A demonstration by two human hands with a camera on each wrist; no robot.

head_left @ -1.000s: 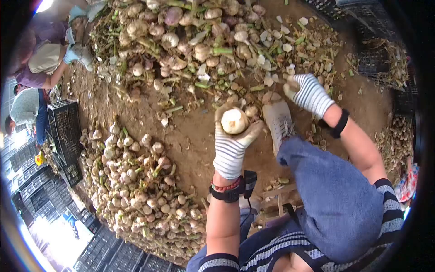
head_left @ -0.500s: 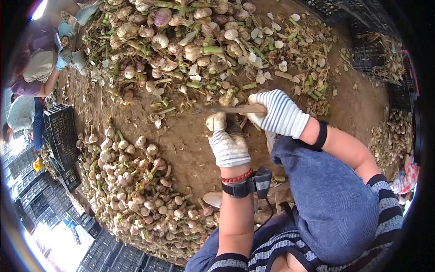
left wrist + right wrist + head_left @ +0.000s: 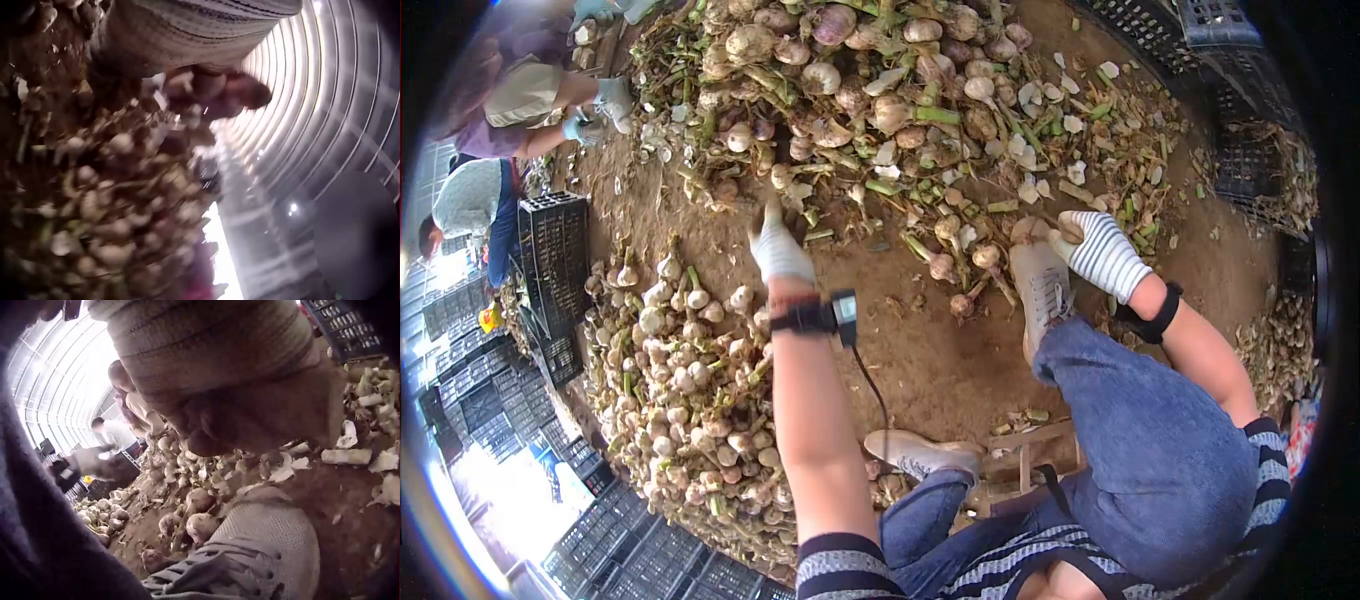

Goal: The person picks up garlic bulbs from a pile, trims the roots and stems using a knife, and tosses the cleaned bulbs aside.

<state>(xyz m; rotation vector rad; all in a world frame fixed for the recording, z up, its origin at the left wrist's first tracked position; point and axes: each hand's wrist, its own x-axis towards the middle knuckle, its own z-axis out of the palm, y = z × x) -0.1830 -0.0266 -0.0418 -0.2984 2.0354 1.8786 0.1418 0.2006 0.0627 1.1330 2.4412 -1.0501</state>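
Note:
My left hand [image 3: 782, 245], in a striped glove with soiled fingertips, reaches forward over bare soil, blurred. Its fingers point at the near edge of the large garlic pile [image 3: 890, 115], and no bulb shows in it. In the left wrist view the glove [image 3: 187, 31] hangs above blurred garlic. By the toe of the right shoe [image 3: 1040, 290] is my right hand [image 3: 1100, 255], fingers curled in; the knife seen in it half a second ago is hidden now. Several unpeeled garlic bulbs [image 3: 941, 266] with stems lie left of that shoe.
A second heap of trimmed garlic [image 3: 690, 400] lies at the left. Black crates [image 3: 555, 265] stand beyond it, with more crates [image 3: 1250, 170] at the right. Cut stems and peel [image 3: 1100, 130] litter the ground. Another person [image 3: 530, 100] works at the far left.
Both hands were together over a garlic bulb, with a knife in the right. Now the left hand has swung left and forward, the bulb out of sight, and the right hand has drawn back right.

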